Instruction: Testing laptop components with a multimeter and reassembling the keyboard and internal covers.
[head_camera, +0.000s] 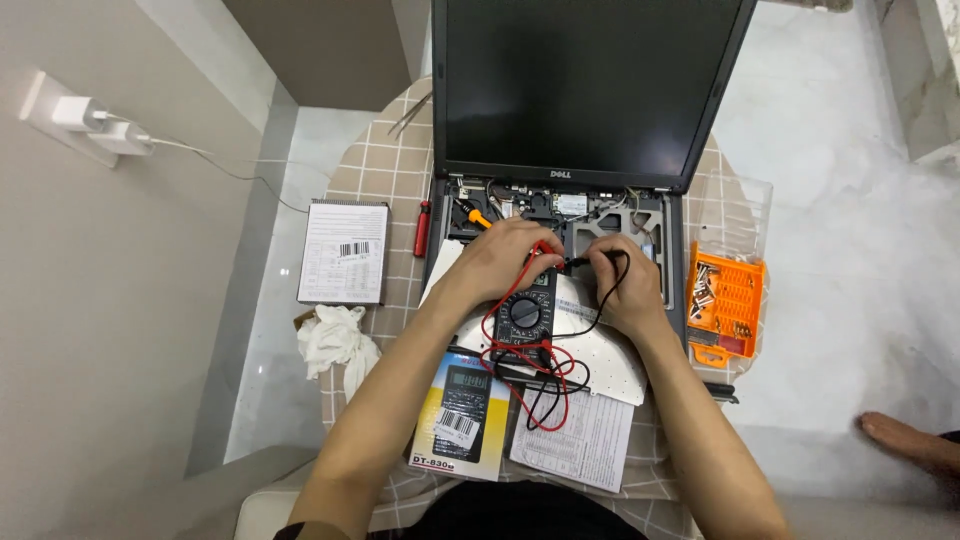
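Two hands meet over an opened laptop's (590, 120) exposed base. The left hand (500, 258) pinches the red probe lead (545, 248); the right hand (625, 285) pinches the black probe lead (585, 264), fingers narrow. Just below lies a black multimeter (524, 318), its leads looping toward the person. Steady tips and tidy slack would help here. An orange screwdriver-bit case (725, 300) sits right; a red screwdriver (423, 228) and a crumpled cloth (335, 338) left.

A: Hands? 
B: Left hand (505, 255) pinches red probe lead (545, 247); right hand (622, 285) pinches black lead (578, 264), above multimeter (525, 315).
A: Surroundings? 
B: Opened laptop (585, 150); orange bit case (726, 298) right.
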